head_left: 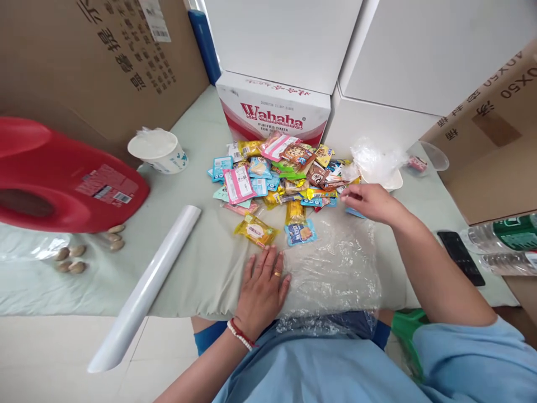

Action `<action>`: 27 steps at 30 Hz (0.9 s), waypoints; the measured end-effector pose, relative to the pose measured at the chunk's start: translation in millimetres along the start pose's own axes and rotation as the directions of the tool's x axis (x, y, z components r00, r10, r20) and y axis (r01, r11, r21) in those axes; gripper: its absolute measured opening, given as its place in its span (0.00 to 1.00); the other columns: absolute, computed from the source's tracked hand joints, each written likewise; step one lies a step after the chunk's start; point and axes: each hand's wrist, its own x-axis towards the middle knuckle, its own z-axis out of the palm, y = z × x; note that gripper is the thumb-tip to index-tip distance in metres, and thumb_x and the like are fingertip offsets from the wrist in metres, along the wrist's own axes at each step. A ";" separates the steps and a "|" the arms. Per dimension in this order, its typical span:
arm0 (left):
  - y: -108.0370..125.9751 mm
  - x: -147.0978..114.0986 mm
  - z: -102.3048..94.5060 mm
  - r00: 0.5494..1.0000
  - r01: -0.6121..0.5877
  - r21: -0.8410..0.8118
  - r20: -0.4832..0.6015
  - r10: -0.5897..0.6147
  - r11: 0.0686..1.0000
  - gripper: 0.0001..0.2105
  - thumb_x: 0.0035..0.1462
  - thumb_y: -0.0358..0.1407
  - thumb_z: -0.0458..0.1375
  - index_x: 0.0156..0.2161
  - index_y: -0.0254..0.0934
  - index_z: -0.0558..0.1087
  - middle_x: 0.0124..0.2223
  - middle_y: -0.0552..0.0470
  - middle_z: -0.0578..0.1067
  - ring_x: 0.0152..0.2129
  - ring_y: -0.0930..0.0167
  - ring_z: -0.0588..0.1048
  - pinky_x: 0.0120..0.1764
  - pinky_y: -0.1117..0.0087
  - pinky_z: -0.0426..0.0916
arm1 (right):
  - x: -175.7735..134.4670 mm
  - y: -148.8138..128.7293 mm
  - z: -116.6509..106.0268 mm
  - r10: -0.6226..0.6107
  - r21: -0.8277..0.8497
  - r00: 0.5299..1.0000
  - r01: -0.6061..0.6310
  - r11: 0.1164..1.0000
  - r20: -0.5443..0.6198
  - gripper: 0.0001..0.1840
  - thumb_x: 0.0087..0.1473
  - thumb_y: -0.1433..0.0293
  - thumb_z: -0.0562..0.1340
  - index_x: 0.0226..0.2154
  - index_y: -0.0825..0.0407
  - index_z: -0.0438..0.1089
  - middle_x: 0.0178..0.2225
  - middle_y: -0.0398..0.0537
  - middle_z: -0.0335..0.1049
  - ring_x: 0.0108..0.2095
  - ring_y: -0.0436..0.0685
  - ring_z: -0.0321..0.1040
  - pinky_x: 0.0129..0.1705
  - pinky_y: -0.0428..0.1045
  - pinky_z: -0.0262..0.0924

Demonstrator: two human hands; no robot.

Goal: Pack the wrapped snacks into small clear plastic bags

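Our cloth-covered table [180, 291], a Wahaha box [272, 115], wrapped snacks [296, 158] heaped before it, clear plastic [335, 268] nearer us, our left hand [260, 285] flat at the plastic's left edge, fingers apart, our right hand [371, 202] at the heap's right edge, fingers curled, any hold we cannot tell

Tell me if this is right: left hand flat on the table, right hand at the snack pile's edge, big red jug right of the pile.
Not quite: the head view shows the big red jug left of the snack pile, not right. The rest stands: left hand flat on the table, right hand at the pile's edge.
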 end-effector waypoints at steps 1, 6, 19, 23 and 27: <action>-0.9 -2.3 1.0 0.999 -0.021 0.009 -0.043 0.022 1.000 0.26 0.70 0.38 0.54 0.70 0.35 0.64 0.71 0.36 0.64 0.69 0.55 0.63 0.71 0.47 0.53 | 17.9 -5.4 0.7 -0.011 -0.043 0.997 0.008 0.999 -0.070 0.12 0.62 0.64 0.60 0.40 0.50 0.78 0.31 0.46 0.76 0.31 0.57 0.70 0.38 0.52 0.65; -5.1 -1.3 -0.5 0.969 -0.237 -0.072 0.049 0.241 0.969 0.25 0.71 0.32 0.50 0.70 0.46 0.63 0.70 0.48 0.69 0.69 0.65 0.64 0.74 0.52 0.46 | 95.5 -30.1 10.8 -0.351 -0.330 0.894 0.254 0.909 -0.280 0.29 0.60 0.69 0.64 0.63 0.53 0.68 0.62 0.60 0.66 0.61 0.72 0.59 0.61 0.68 0.60; -4.1 3.9 -5.4 0.980 -0.087 -0.237 0.154 0.126 0.968 0.25 0.74 0.46 0.47 0.70 0.39 0.63 0.73 0.47 0.63 0.71 0.65 0.59 0.74 0.51 0.44 | 27.6 -51.6 10.1 -0.027 0.320 0.950 0.132 0.938 -0.312 0.22 0.67 0.53 0.57 0.52 0.50 0.76 0.44 0.53 0.79 0.40 0.62 0.75 0.42 0.56 0.73; -3.6 4.9 -3.7 0.982 -0.083 -0.236 0.143 0.120 0.968 0.26 0.73 0.46 0.48 0.70 0.38 0.62 0.73 0.45 0.63 0.72 0.64 0.59 0.74 0.50 0.42 | -59.6 -42.6 51.6 0.160 0.696 0.959 -0.280 0.661 0.233 0.28 0.54 0.45 0.69 0.44 0.50 0.78 0.35 0.50 0.78 0.29 0.56 0.72 0.34 0.54 0.74; -3.3 5.8 -4.1 0.981 -0.088 -0.237 0.149 0.126 0.968 0.27 0.74 0.46 0.47 0.71 0.38 0.61 0.73 0.45 0.62 0.72 0.64 0.58 0.74 0.50 0.43 | -105.4 -37.2 96.2 0.236 0.658 0.885 -0.457 0.599 0.401 0.30 0.54 0.42 0.67 0.43 0.50 0.78 0.33 0.50 0.78 0.30 0.57 0.73 0.34 0.56 0.74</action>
